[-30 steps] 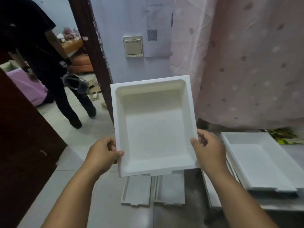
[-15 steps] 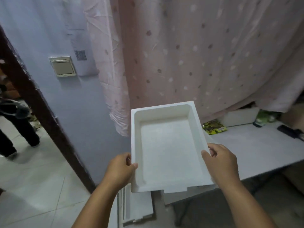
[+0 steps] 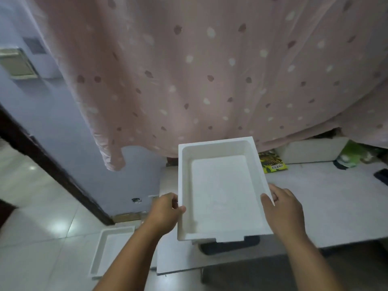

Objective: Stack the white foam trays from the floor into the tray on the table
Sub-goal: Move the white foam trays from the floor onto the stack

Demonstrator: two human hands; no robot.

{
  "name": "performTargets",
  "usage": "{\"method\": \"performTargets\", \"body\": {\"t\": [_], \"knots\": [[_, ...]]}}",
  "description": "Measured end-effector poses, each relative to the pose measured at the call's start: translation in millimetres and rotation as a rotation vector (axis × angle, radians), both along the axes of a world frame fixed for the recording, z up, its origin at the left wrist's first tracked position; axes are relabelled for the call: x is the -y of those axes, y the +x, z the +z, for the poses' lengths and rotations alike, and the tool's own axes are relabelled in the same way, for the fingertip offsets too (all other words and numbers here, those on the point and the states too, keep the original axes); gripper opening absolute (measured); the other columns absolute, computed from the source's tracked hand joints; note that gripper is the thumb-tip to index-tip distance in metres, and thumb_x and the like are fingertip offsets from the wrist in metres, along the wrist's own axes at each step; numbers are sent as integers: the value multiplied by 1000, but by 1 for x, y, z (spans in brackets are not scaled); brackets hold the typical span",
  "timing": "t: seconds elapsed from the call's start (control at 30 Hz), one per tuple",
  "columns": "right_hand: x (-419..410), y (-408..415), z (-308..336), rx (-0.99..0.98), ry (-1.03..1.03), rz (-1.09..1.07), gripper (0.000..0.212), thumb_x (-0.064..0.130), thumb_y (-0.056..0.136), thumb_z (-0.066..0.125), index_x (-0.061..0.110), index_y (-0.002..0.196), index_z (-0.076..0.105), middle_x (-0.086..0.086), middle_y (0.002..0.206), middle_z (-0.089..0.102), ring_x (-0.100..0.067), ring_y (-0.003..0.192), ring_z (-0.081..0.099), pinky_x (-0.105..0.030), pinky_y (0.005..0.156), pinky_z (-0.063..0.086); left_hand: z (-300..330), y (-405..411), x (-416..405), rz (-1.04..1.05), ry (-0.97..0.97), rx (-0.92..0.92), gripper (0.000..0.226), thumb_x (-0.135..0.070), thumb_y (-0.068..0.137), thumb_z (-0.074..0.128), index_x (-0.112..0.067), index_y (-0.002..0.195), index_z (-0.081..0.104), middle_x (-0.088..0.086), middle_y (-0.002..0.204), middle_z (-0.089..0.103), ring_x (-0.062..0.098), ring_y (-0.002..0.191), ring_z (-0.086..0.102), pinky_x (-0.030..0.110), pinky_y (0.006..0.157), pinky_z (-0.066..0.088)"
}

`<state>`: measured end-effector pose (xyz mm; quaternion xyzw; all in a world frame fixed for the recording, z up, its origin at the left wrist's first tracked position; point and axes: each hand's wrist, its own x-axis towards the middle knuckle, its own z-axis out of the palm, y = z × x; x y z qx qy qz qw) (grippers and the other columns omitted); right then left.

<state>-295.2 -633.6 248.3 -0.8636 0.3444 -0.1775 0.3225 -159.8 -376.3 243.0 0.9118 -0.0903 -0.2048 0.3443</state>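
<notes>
Fingers (image 3: 178, 208) of left hand (image 3: 164, 213) and right hand (image 3: 282, 208) are curled round the side rims of a white rectangular foam tray (image 3: 222, 194), held above the pale counter (image 3: 336, 206). Another white foam tray (image 3: 109, 249) is seen on the tiled floor (image 3: 42, 238).

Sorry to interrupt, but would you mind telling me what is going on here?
A person is holding a white foam tray with both hands, the left hand gripping its left rim and the right hand its right rim. The tray is over the table, open side up; whether it already rests on anything beneath cannot be told. Another foam tray lies on the floor to the left.
</notes>
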Motion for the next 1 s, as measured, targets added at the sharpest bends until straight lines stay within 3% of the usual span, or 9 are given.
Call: {"method": "performTargets", "body": {"t": [0.17,0.23,0.33,0.47,0.57,0.67,0.77,0.83,1.0], "knots": [[33,15,-22,-90,16,71,27,26,97,54,19,120,66,-1,98,57,-21,86,56,-29,69,41,-12,-2,30,94,107,-45,19,-20,93,67,-8,81,61,0,72,57,13,62,49,25,55,38],[40,17,-31,-111,12,90,27,27,97,54,19,119,66,-1,97,57,-21,85,55,-30,69,42,-17,-3,36,110,126,-57,27,-20,93,67,-14,71,52,-3,67,52,11,59,46,24,53,35],[45,18,-43,-127,47,94,29,28,98,52,20,123,64,0,100,56,-19,88,55,-30,72,44,-22,-1,42,102,176,-56,19,-20,94,66,-12,79,59,-2,70,55,10,60,47,22,53,35],[51,25,-54,-150,56,148,32,29,98,52,19,127,63,-1,104,55,-19,91,54,-29,73,42,-30,1,44,122,221,-29,36,-19,95,64,-16,64,45,-3,63,48,11,56,42,23,50,32],[56,31,-61,-204,61,179,33,30,98,51,20,128,62,-1,104,55,-19,91,53,-30,73,43,-40,1,45,154,238,-50,31,-22,96,61,-10,70,50,-2,63,49,13,56,43,23,48,33],[59,34,-66,-260,51,219,35,32,97,52,23,129,61,-1,106,56,-18,90,52,-30,73,44,-49,0,44,150,220,-93,28,-27,98,57,-4,111,67,8,91,71,26,81,64,24,54,39],[61,34,-71,-293,31,216,36,34,95,53,23,129,61,-1,110,59,-21,95,57,-32,73,48,-51,-3,40,139,241,-108,47,-29,101,52,-11,144,51,10,132,66,27,113,63,25,81,50],[60,35,-73,-311,1,205,40,36,95,53,23,132,58,-2,121,57,-23,101,59,-32,74,49,-54,-3,36,76,299,-57,52,-30,101,51,-14,151,43,9,144,56,27,129,55,33,102,46],[56,37,-76,-313,-29,241,45,37,96,52,19,137,56,-1,141,52,-23,122,55,-38,93,53,-61,-4,35,-104,424,54,51,-29,101,51,-16,149,44,1,160,38,23,144,40,39,115,38]]}}
